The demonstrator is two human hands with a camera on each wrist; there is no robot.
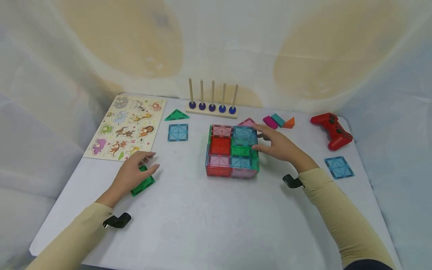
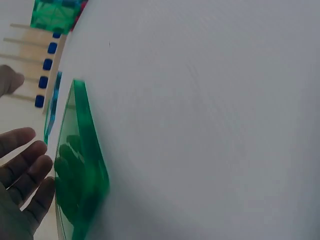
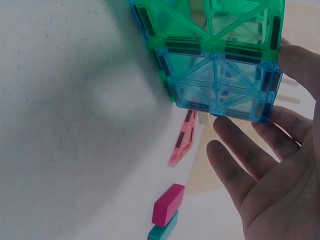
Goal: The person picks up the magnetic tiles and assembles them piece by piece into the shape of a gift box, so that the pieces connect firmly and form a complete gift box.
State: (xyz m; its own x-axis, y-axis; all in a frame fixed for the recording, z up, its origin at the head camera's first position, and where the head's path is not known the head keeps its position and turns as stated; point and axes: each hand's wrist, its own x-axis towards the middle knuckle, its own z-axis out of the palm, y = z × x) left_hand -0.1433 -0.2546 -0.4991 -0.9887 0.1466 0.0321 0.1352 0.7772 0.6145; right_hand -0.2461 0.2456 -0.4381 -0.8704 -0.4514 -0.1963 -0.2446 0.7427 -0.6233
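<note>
A block of coloured magnetic tiles (image 1: 220,160) stands mid-table, with red, pink, blue and green panels. My right hand (image 1: 278,144) touches its right side near the far corner. In the right wrist view, the thumb lies by the upper edge of the green and blue side (image 3: 215,82), and the loosely spread fingers (image 3: 237,145) reach along the corner. Over on the left, my left hand (image 1: 131,174) hovers by a green magnetic tile (image 1: 144,184), partly hiding it. The left wrist view shows its spread fingers beside that green tile (image 2: 85,145); contact is hard to tell.
Behind the block stand a peg stand (image 1: 212,108) with blue beads and a pink tile (image 1: 248,122). An animal puzzle board (image 1: 126,127), a green triangle (image 1: 177,115) and a blue square (image 1: 177,132) lie left. Rightward are coloured pieces (image 1: 278,120), a red game controller (image 1: 332,131) and another blue square (image 1: 339,167).
</note>
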